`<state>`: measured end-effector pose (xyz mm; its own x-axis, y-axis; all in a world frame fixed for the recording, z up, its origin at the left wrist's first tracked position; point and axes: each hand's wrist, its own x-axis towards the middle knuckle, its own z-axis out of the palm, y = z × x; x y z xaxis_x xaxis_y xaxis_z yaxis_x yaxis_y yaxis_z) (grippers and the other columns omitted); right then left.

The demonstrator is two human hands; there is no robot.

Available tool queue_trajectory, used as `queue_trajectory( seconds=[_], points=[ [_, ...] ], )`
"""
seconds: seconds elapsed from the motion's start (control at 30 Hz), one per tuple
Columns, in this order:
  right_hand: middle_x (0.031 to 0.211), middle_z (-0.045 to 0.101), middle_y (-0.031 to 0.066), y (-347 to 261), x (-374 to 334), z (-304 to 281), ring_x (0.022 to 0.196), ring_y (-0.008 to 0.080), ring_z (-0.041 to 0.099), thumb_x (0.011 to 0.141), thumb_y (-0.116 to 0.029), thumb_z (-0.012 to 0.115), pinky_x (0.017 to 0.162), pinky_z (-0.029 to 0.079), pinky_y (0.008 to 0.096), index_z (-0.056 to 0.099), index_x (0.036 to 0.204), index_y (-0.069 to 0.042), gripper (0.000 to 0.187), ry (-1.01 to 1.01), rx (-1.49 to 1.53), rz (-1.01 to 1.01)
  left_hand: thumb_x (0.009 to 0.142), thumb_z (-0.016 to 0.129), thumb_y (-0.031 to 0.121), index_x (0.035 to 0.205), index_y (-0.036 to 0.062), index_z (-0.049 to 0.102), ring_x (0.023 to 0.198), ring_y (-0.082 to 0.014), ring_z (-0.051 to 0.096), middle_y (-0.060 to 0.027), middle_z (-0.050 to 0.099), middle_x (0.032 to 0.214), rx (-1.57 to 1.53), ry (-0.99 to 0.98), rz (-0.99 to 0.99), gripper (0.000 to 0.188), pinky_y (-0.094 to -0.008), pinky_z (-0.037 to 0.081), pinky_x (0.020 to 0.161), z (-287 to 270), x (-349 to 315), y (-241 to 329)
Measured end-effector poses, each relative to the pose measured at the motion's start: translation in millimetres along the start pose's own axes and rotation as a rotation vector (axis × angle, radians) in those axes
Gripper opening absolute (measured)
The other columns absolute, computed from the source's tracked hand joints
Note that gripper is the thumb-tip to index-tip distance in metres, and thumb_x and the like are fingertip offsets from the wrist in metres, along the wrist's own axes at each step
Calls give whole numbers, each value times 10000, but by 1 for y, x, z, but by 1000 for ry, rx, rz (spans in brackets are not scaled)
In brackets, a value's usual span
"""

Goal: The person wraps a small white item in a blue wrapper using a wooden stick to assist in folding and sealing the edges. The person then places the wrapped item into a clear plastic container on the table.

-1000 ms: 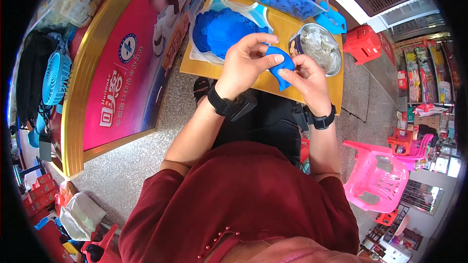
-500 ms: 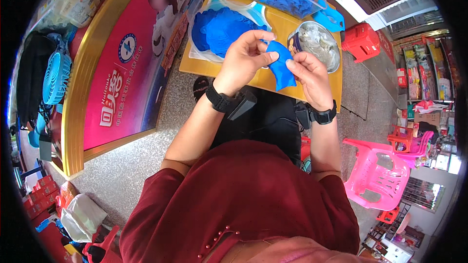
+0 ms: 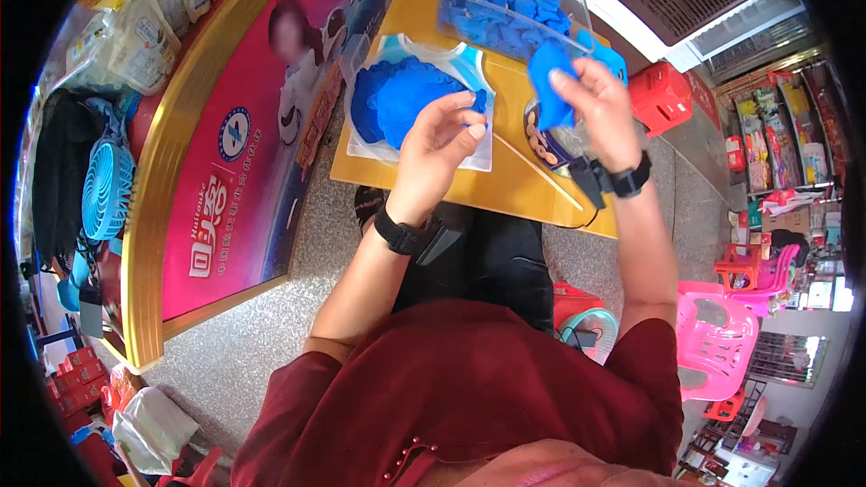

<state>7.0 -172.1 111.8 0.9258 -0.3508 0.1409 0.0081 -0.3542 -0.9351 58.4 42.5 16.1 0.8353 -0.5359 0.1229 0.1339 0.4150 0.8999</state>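
Note:
My right hand, raised over the right part of the table, pinches a soft, flat blue piece between thumb and fingers. The piece hangs in front of a clear plastic box holding many similar blue pieces. Partly covered by this hand is a round metal tin with a dark printed side. My left hand holds nothing that I can see; its fingers are curled, with thumb and forefinger apart. Just beyond it, a heap of blue pieces lies in a white and light-blue tray or bag.
A thin pale stick lies across the yellow table. Behind the tin are a blue plastic object and a red stool. On the left stands a counter with a pink panel; a pink chair is at right.
My hands have come apart. The right has carried the blue piece away and up toward the clear box; the left has let go of it and stays near the heap.

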Motion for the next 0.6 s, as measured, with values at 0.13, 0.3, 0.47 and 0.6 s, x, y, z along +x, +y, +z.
queue_trajectory(
  seconds=[0.13,0.3,0.47,0.6],
  points=[
    [682,560,-35,4,79,-26,542,50,478,885,-259,687,489,372,210,620,877,-61,209,62,-93,-41,913,642,94,1219,53,560,857,-114,599,-42,657,1027,-55,42,-48,320,-254,470,744,-9,3,2],
    [713,595,3,42,184,-56,546,81,531,880,-309,686,527,447,220,626,892,-34,282,57,-286,71,919,637,106,1173,44,589,842,-114,600,-57,671,1010,-81,60,-96,265,-255,466,737,-16,7,-1],
    [788,620,35,85,232,-45,593,103,597,877,-314,686,551,515,243,620,931,-32,295,-52,-324,296,929,628,122,1152,43,603,838,-121,603,-64,672,999,-104,109,-124,239,-260,467,738,-24,10,1],
    [718,622,55,91,237,-31,532,108,600,767,-345,761,446,484,261,619,1080,-44,457,-129,-756,273,932,618,113,1123,36,611,811,-117,595,-65,667,971,-104,200,-102,206,-258,464,725,-36,12,4]
  ],
)
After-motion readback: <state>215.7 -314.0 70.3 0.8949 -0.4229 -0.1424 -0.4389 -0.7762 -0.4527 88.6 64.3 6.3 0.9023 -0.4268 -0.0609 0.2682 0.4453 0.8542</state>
